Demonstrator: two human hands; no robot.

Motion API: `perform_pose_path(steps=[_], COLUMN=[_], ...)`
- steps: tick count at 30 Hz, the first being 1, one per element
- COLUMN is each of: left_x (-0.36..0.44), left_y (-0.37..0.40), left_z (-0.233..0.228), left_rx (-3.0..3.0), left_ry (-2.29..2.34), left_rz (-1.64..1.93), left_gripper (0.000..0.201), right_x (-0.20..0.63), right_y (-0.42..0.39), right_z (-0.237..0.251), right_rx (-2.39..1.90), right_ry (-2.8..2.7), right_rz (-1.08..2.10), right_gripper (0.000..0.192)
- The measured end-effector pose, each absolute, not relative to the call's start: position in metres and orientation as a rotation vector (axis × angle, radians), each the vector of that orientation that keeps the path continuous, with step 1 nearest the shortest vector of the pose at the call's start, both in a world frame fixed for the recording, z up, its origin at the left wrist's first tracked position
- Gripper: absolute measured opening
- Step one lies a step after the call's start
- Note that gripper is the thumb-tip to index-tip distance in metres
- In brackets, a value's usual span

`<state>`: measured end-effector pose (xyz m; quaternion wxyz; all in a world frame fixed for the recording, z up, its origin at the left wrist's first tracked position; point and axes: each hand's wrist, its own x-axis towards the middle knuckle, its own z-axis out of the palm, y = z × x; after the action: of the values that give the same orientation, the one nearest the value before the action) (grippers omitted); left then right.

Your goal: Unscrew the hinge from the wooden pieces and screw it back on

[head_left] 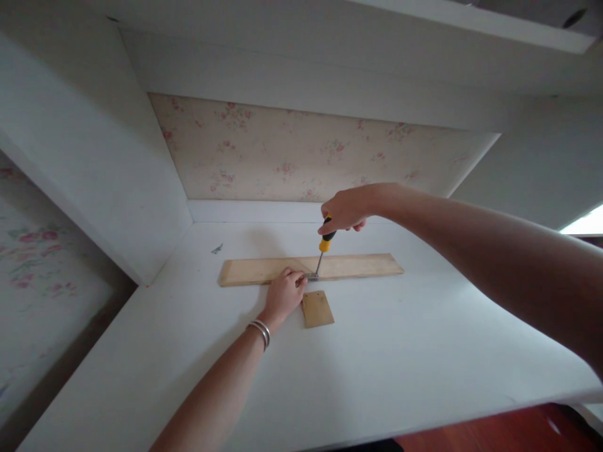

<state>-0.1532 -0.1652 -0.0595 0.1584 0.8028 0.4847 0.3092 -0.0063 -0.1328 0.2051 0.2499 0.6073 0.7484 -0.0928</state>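
My right hand (346,209) is closed around the yellow and black handle of a screwdriver (325,242). Its shaft slopes down, and the tip meets a small metal hinge (311,276) at the near edge of a long wooden board (362,265). The fingers of my left hand (285,292) are pinched at the left end of the hinge, holding it against the board. Just in front of the hinge lies a small square piece of wood (318,309) with two holes near its far edge. Any screw under the tip is too small to make out.
Several small metal bits, seemingly screws (217,248), lie on the white tabletop (400,364) left of the board's far side. White panels stand left (113,150) and right, with a shelf (306,69) overhead. Behind is floral wallpaper (282,150); reddish flooring (490,433) shows at lower right.
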Motion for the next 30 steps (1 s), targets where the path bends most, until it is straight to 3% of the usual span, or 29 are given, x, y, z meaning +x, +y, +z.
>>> perform_pose_path(steps=[5,11,14,17,20,26,30], left_x=[-0.1527,-0.1534,-0.1535,-0.1530,-0.1526,-0.1521,-0.1511], left_y=[-0.1659,-0.1673,-0.1671,-0.1666,-0.1662,-0.1664,-0.1671], left_z=[-0.0579,-0.0553,-0.0555,-0.0563,-0.0574,-0.0577,-0.0557], left_rx=[2.266,2.257,2.251,2.258,2.262,2.262,2.239], left_ry=[1.391,1.358,1.361,1.357,1.357,1.366,1.386], left_rz=[0.871,0.907,0.906,0.910,0.912,0.913,0.898], left_gripper=[0.019,0.018,0.017,0.018,0.018,0.018,0.019], right_x=[-0.0056,-0.0017,0.0000,0.0006,0.0022,0.0028,0.0010], right_y=[-0.1354,-0.1341,-0.1327,-0.1325,-0.1331,-0.1319,-0.1330], right_z=[0.2066,0.2054,0.2044,0.2043,0.2049,0.2038,0.2037], right_rx=[1.637,1.653,1.614,1.646,1.654,1.682,1.593], right_ry=[2.036,2.117,2.076,2.017,2.090,2.024,2.114], right_rz=[-0.284,-0.314,-0.271,-0.191,-0.315,-0.172,-0.331], right_gripper=[0.046,0.058,0.053,0.064,0.067,0.059,0.051])
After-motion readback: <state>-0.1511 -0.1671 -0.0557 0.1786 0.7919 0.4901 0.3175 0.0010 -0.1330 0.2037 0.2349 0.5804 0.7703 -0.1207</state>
